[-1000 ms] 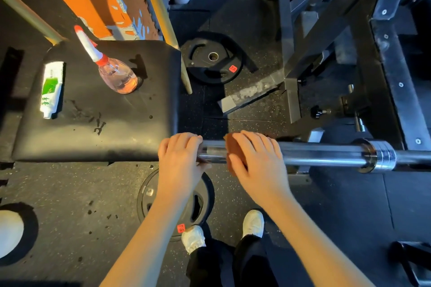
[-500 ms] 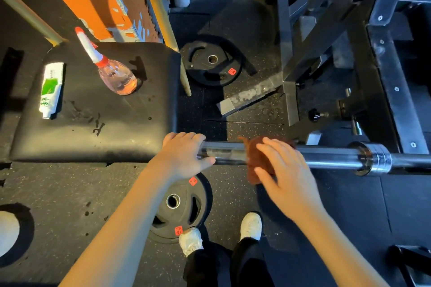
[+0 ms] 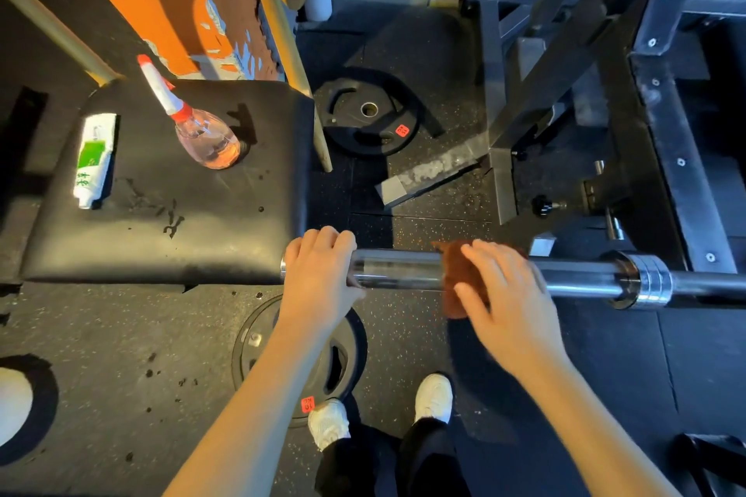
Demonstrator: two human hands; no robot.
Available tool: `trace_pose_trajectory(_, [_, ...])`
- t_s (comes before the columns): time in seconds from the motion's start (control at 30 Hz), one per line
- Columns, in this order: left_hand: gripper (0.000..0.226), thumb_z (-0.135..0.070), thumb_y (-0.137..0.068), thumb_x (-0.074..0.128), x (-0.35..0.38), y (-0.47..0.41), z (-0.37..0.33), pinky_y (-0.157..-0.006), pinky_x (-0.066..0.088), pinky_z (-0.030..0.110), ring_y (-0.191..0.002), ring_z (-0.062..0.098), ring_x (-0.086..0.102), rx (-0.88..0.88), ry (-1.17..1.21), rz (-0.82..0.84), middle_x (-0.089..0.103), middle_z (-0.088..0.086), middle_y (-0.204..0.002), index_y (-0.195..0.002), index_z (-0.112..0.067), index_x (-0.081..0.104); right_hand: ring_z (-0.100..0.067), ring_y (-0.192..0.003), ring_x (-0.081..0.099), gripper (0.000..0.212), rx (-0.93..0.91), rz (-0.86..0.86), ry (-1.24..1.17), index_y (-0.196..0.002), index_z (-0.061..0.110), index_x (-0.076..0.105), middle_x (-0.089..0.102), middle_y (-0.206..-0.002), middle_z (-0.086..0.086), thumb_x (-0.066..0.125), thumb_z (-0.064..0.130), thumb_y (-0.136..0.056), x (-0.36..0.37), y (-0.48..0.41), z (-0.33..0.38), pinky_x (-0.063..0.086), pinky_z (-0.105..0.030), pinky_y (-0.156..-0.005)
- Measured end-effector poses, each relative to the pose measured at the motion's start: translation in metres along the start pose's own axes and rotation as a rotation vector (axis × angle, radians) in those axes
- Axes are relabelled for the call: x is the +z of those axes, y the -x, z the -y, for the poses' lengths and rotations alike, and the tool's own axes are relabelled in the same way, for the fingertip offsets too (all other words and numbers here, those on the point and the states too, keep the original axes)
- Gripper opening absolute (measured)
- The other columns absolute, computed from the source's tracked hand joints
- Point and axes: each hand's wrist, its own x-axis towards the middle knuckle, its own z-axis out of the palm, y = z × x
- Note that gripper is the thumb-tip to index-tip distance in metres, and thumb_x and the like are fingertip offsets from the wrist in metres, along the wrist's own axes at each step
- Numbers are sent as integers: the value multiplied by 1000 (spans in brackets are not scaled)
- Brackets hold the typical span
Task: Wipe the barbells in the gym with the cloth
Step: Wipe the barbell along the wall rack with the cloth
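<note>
A chrome barbell (image 3: 573, 274) runs left to right across the middle of the view, its sleeve end at the left and its collar at the right. My left hand (image 3: 319, 278) grips the sleeve end, fingers curled over the top. A reddish-brown cloth (image 3: 458, 278) is draped over the sleeve to the right of that hand. My right hand (image 3: 504, 295) presses the cloth onto the bar, fingers wrapped over cloth and bar.
A black padded bench (image 3: 193, 222) at the left carries a spray bottle (image 3: 202, 133) and a white-green tube (image 3: 95, 161). Two black weight plates lie on the floor: one behind the bar (image 3: 367, 113), one under my left arm (image 3: 347, 355). A steel rack frame (image 3: 646, 113) stands at the right.
My right hand has slid the cloth to the right along the sleeve, away from my left hand, which stays on the sleeve end.
</note>
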Motion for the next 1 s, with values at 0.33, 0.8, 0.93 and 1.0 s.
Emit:
trace_pose_trajectory(0.33, [69, -41, -60, 88, 6, -2, 2, -92, 36, 37, -104, 23, 46, 80, -115, 14, 49, 2, -111, -116, -15, 57, -22, -135, 42, 62, -50, 98, -40, -139, 23, 48, 52, -139, 3, 35, 57, -88, 8, -10, 27, 22, -45, -114])
trace_pose_trajectory(0.8, [69, -51, -71, 78, 7, 4, 28, -101, 23, 35, -118, 22, 56, 148, 64, -44, 64, -1, -123, -128, -16, 60, -29, -136, 40, 56, -124, 55, 8, -141, 28, 36, 49, -144, -3, 42, 53, -91, 16, -5, 18, 29, -46, -107])
trace_pose_trajectory(0.93, [72, -47, -53, 88, 11, 6, 30, -90, 28, 33, -98, 23, 65, 146, 60, -88, 70, -1, -104, -112, -12, 68, -32, -135, 41, 48, 84, -44, -24, -137, 19, 47, 53, -138, -6, 54, 39, -95, 26, -12, 34, 28, -51, -111])
trace_pose_trajectory(1.0, [74, -44, -49, 90, 12, 8, 28, -91, 31, 34, -99, 23, 65, 145, 79, -97, 69, 1, -106, -111, -11, 68, -30, -131, 44, 46, 73, -37, -50, -135, 21, 47, 56, -134, -4, 45, 43, -95, 39, -22, 66, 32, -51, -111])
